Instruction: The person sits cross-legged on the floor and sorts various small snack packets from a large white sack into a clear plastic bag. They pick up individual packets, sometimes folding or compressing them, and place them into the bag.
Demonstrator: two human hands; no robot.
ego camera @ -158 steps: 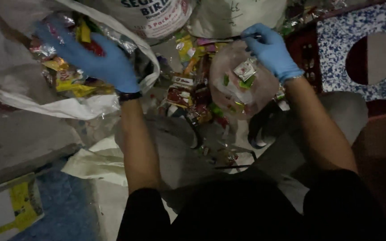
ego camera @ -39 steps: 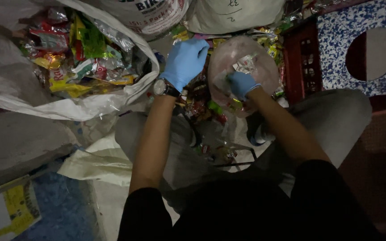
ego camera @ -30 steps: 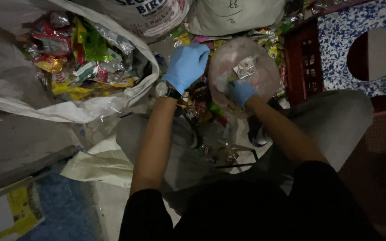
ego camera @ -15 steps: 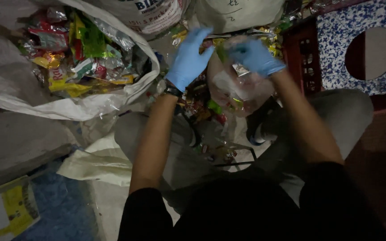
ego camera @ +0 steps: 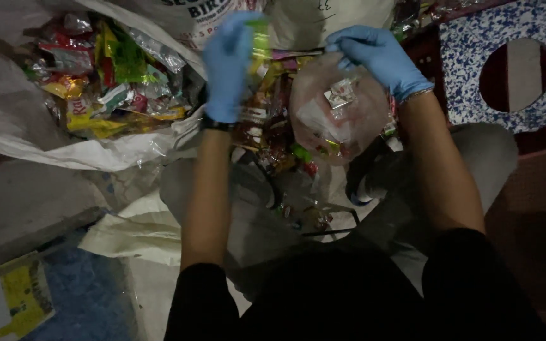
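Both my hands wear blue gloves. My right hand [ego camera: 380, 57] grips the top edge of a clear plastic bag [ego camera: 339, 113] that hangs in front of me with a few scraps and wrappers inside. My left hand [ego camera: 227, 63] is raised beside it and pinches a greenish-yellow wrapper [ego camera: 260, 39] between fingers and thumb. Below both hands lies a heap of colourful wrappers [ego camera: 273, 132]. To the left, a large white sack [ego camera: 45, 142] lies open, full of mixed wrappers [ego camera: 105, 76].
More white sacks [ego camera: 323, 19] stand at the back. A blue-and-white speckled stool with a round hole [ego camera: 469, 57] is at the right, above a dark red crate [ego camera: 532, 142]. White cloth [ego camera: 137, 230] and a yellow printed sheet [ego camera: 20, 297] lie on the floor at the left.
My left hand went from the sack to the clear bag, then rose with a wrapper pinched in it. My right hand came out of the bag and now grips its top edge.
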